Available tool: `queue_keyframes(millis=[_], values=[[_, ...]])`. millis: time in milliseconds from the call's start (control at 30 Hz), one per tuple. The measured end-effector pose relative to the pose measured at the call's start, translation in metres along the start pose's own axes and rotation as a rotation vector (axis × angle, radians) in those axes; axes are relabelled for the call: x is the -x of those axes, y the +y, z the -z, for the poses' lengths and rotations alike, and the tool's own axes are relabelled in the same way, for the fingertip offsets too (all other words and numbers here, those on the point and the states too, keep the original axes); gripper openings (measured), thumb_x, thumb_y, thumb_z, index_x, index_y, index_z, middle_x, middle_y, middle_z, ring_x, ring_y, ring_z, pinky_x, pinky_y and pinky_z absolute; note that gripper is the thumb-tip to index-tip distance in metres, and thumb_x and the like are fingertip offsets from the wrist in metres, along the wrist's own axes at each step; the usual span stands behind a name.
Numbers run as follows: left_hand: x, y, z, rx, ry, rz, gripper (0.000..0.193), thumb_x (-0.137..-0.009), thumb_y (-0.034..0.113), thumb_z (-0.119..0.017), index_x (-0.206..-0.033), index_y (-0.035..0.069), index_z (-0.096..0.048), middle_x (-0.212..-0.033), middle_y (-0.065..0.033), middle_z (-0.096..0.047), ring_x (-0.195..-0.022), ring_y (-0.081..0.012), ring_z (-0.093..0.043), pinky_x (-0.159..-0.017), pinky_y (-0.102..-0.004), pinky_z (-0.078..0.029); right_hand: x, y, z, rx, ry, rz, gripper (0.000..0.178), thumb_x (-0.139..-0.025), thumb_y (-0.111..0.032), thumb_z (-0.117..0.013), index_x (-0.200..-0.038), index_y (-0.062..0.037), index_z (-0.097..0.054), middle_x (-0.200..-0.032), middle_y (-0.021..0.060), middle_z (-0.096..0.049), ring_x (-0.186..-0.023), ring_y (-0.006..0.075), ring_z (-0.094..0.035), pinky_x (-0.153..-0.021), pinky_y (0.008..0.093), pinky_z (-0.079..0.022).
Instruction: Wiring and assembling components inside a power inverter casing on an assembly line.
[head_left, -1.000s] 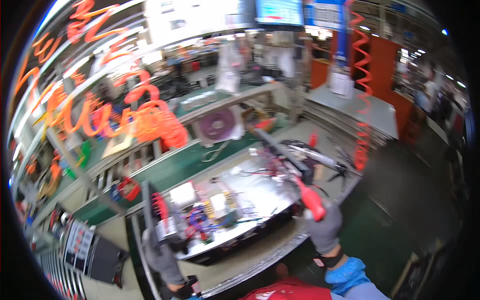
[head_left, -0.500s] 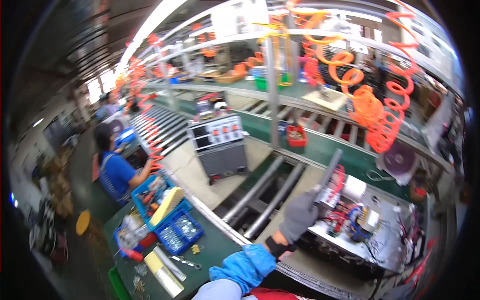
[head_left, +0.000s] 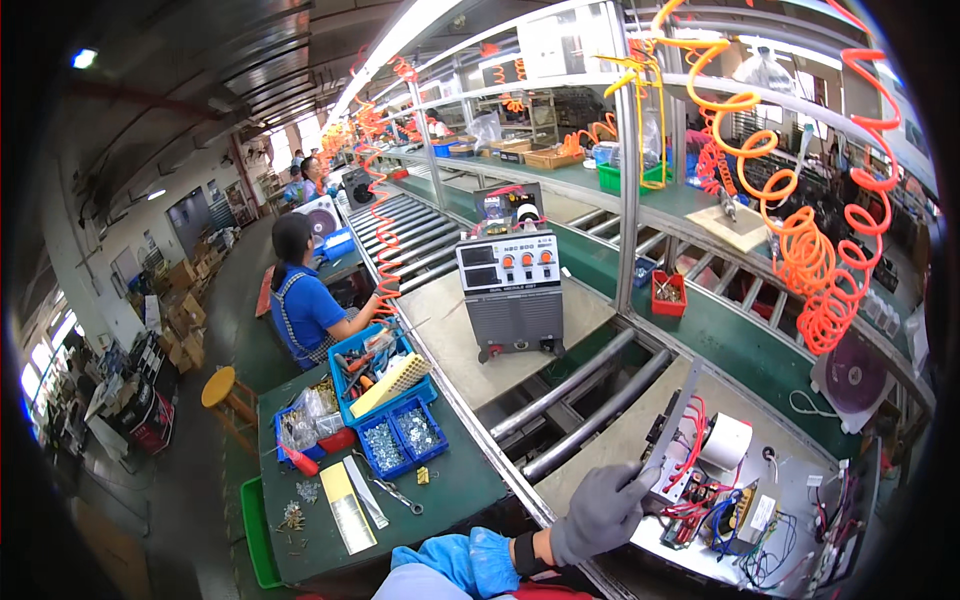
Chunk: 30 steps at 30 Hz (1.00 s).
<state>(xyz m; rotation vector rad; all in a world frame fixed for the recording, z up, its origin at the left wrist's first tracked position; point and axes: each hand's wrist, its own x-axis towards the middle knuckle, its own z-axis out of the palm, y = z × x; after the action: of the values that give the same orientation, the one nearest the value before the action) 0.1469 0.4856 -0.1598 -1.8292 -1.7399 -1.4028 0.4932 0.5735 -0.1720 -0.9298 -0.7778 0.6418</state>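
My left hand, in a grey glove, is closed at the near end of an upright, thin metal panel. The panel stands on the left side of an opened machine chassis. Inside the chassis, beside the hand, are red wires, a white cylinder and a transformer-like block with a yellow and white wrap. Blue and dark cables lie around that block. A dark end panel rises at the chassis's right side. My right hand is out of sight.
A finished-looking grey machine stands farther along the roller line. Blue bins of screws and tools, plus a wrench, lie on the green side table. A co-worker works at left. Orange coiled hoses hang at right.
The view has turned left and steadied, so the bench and machines appear farther right. My left hand stays at the metal panel.
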Motion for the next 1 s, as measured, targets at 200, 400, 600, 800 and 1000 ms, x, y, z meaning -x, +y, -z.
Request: queue_keyframes(millis=[200, 400, 600, 800, 1000], values=[[-0.022, -0.01, -0.005, 0.179, -0.01, -0.076, 0.036, -0.069, -0.001, -0.059, -0.104, 0.004, -0.062, -0.112, -0.0212, -0.06, -0.097, -0.0379, -0.06, -0.084, -0.0433, -0.048, -0.005, -0.037, 0.023, 0.044, 0.173, 0.133, 0.044, -0.086, -0.02, -0.06, -0.125, -0.0003, -0.053, -0.114, 0.0086, -0.057, -0.101, 0.0188, -0.055, -0.089, 0.0332, -0.045], [-0.022, -0.012, -0.01, 0.271, -0.049, -0.203, 0.029, -0.071, 0.003, -0.048, -0.098, 0.0, -0.056, -0.121, -0.022, -0.055, -0.112, -0.0401, -0.052, -0.093, -0.0488, -0.043, 0.001, -0.138, 0.061, 0.646, 0.255, 0.472, 0.044, -0.076, -0.017, -0.063, -0.116, 0.0001, -0.057, -0.113, 0.0099, -0.057, -0.102, 0.0204, -0.056, -0.091, 0.0344, -0.045], [-0.023, -0.011, -0.016, 0.354, -0.008, -0.201, 0.032, -0.096, 0.027, -0.055, -0.112, -0.002, -0.058, -0.119, -0.0221, -0.056, -0.109, -0.0374, -0.057, -0.089, -0.0451, -0.05, 0.021, -0.18, 0.026, 1.274, -0.117, 0.612, 0.042, -0.066, -0.017, -0.074, -0.102, -0.001, -0.06, -0.087, 0.0135, -0.063, -0.075, 0.0248, -0.065, -0.068, 0.0327, -0.052], [-0.022, -0.011, -0.011, 0.32, 0.016, -0.166, 0.031, -0.096, 0.027, -0.055, -0.108, -0.001, -0.061, -0.121, -0.0201, -0.058, -0.111, -0.0377, -0.055, -0.095, -0.0475, -0.044, 0.012, -0.165, 0.012, 1.482, -0.227, 0.688, 0.04, -0.065, -0.019, -0.074, -0.101, -0.0046, -0.061, -0.088, 0.0144, -0.064, -0.074, 0.0314, -0.065, -0.066, 0.0364, -0.053], [-0.025, -0.012, -0.012, 0.328, 0.003, -0.175, 0.031, -0.095, 0.027, -0.055, -0.109, 0.001, -0.062, -0.119, -0.0188, -0.06, -0.112, -0.0366, -0.055, -0.096, -0.0476, -0.043, -0.001, -0.145, 0.016, 1.539, -0.28, 0.745, 0.04, -0.066, -0.021, -0.074, -0.101, -0.0058, -0.061, -0.083, 0.0128, -0.061, -0.073, 0.0313, -0.063, -0.063, 0.0383, -0.051]])
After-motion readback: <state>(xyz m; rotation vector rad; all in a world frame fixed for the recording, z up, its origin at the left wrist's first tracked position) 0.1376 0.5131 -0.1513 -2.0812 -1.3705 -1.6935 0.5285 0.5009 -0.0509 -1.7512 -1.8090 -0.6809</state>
